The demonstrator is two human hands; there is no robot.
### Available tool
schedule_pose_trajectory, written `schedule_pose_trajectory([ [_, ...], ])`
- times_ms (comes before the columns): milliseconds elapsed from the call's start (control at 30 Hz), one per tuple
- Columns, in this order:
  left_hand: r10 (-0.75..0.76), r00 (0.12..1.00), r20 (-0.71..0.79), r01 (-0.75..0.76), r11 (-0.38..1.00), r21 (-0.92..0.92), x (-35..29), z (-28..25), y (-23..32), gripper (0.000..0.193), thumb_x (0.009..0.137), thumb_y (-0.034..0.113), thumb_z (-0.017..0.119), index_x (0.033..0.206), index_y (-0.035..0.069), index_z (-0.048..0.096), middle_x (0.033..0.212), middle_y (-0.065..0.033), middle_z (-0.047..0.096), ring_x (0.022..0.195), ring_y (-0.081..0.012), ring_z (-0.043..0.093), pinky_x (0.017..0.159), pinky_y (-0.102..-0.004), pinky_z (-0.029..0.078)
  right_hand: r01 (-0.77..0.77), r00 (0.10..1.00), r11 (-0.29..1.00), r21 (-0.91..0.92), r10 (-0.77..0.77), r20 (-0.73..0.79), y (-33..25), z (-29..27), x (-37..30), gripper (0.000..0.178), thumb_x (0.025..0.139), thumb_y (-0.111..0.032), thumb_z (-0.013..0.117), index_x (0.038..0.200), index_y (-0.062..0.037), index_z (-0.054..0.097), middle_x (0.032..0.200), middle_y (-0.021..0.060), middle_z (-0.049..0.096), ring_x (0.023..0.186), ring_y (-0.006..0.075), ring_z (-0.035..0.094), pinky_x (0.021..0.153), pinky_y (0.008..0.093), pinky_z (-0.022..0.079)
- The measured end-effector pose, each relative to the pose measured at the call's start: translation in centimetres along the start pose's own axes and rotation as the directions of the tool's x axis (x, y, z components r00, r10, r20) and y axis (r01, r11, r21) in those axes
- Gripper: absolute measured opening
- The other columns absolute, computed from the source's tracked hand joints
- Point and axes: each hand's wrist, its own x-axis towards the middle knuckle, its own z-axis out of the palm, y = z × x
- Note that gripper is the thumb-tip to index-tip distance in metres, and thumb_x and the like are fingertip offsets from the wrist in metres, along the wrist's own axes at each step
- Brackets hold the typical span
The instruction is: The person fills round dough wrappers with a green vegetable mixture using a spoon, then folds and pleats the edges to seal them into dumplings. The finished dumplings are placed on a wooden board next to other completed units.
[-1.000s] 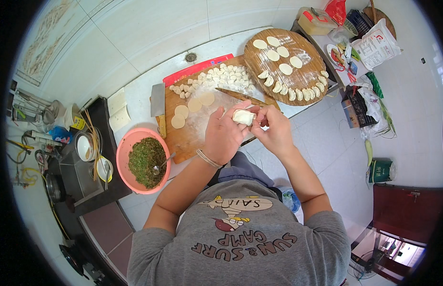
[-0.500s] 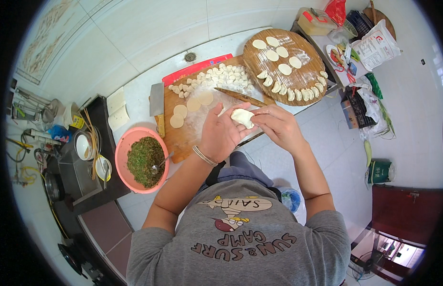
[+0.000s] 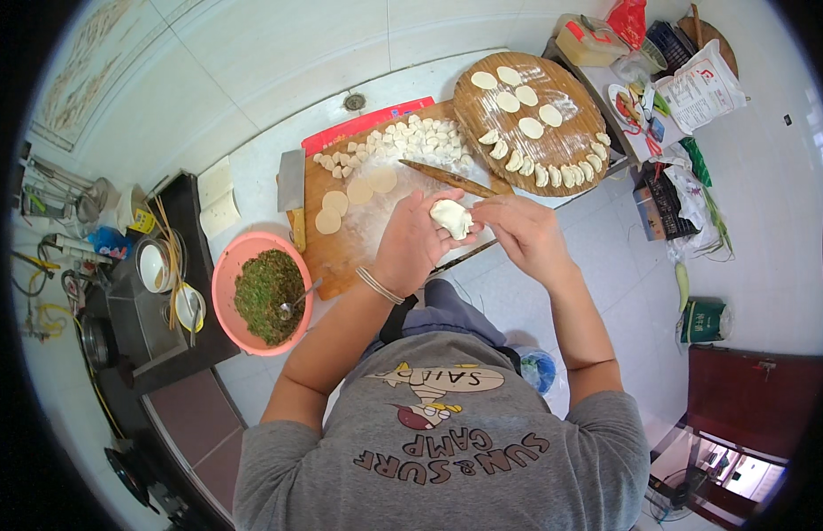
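Observation:
A white dumpling (image 3: 450,218) lies folded across the fingers of my left hand (image 3: 404,241), which is cupped around it. At its right end, the thumb and fingers of my right hand (image 3: 534,237) pinch the dough edge, where small pleats show. Just beyond my hands is a floured wooden cutting board (image 3: 336,276) with several flat round wrappers (image 3: 359,190), many small dough pieces (image 3: 420,140) and a tapered rolling pin (image 3: 447,178). To the left, a pink bowl (image 3: 219,288) contains chopped green filling (image 3: 268,296) with a metal spoon (image 3: 288,310) in it.
A round wooden board (image 3: 562,84) at the far right carries flat wrappers and a curved row of finished dumplings (image 3: 542,175). A cleaver (image 3: 291,188) lies at the cutting board's left edge. Further left are a sink (image 3: 146,327) and small bowls (image 3: 188,305); a green bag (image 3: 703,320) stands right.
My right fingers have worked along the dumpling's edge, and its right end now looks more pleated. My left fingers have curled closer around it.

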Motion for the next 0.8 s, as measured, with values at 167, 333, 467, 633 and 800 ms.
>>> schedule_pose_trajectory([
  [167, -0.014, 1.000, 0.002, 0.014, 0.999, -0.038, 0.1, -0.2, -0.3, 0.063, 0.094, 0.047, 0.027, 0.129, -0.004, 0.038, 0.123, -0.0189, 0.050, 0.114, -0.0304, 0.051, 0.102, -0.0440, 0.036, 0.012, 0.997, 0.995, 0.104, -0.019, 0.068, 0.3, 0.0, 0.4, 0.016, 0.070, 0.002, 0.064, 0.085, -0.0046, 0.063, 0.082, 0.0069, 0.063, 0.074, 0.0239, 0.062, 0.060, 0.0307, 0.049],
  [333, -0.024, 0.999, -0.044, 0.026, 0.999, 0.033, 0.3, 0.2, -0.7, 0.058, 0.096, 0.042, 0.025, 0.129, -0.003, 0.038, 0.126, -0.0163, 0.048, 0.116, -0.0271, 0.050, 0.101, -0.0431, 0.038, -0.135, 0.988, 0.985, 0.109, 0.127, 0.084, -0.2, 0.6, 0.2, 0.014, 0.070, 0.000, 0.067, 0.081, -0.0035, 0.060, 0.075, 0.0078, 0.060, 0.066, 0.0222, 0.060, 0.056, 0.0304, 0.047],
  [467, 0.002, 0.998, -0.060, 0.004, 0.995, 0.102, 0.4, 0.7, -1.0, 0.056, 0.097, 0.041, 0.022, 0.130, -0.002, 0.037, 0.125, -0.0145, 0.049, 0.114, -0.0240, 0.051, 0.097, -0.0396, 0.040, -0.290, 0.954, 0.955, 0.067, 0.283, 0.099, -0.9, 1.3, -0.3, 0.018, 0.069, -0.001, 0.068, 0.084, -0.0050, 0.059, 0.072, 0.0083, 0.059, 0.062, 0.0226, 0.060, 0.054, 0.0310, 0.047],
  [633, -0.005, 0.999, -0.037, 0.013, 0.974, 0.224, 0.5, -0.4, -0.3, 0.061, 0.096, 0.047, 0.021, 0.129, -0.001, 0.038, 0.119, -0.0139, 0.053, 0.104, -0.0245, 0.054, 0.087, -0.0364, 0.044, -0.273, 0.959, 0.952, 0.137, 0.258, 0.122, -1.2, -0.3, 0.5, 0.018, 0.070, 0.002, 0.065, 0.086, -0.0056, 0.061, 0.077, 0.0085, 0.062, 0.068, 0.0239, 0.062, 0.058, 0.0313, 0.049],
  [800, -0.032, 0.999, 0.016, 0.029, 0.990, 0.140, 0.5, -0.5, -0.1, 0.061, 0.096, 0.048, 0.021, 0.128, -0.001, 0.039, 0.115, -0.0140, 0.055, 0.101, -0.0261, 0.055, 0.084, -0.0358, 0.044, -0.008, 0.994, 0.987, 0.160, -0.010, 0.113, 0.6, -0.2, 1.1, 0.014, 0.073, 0.004, 0.062, 0.084, -0.0042, 0.063, 0.086, 0.0077, 0.064, 0.070, 0.0236, 0.063, 0.060, 0.0301, 0.050],
])
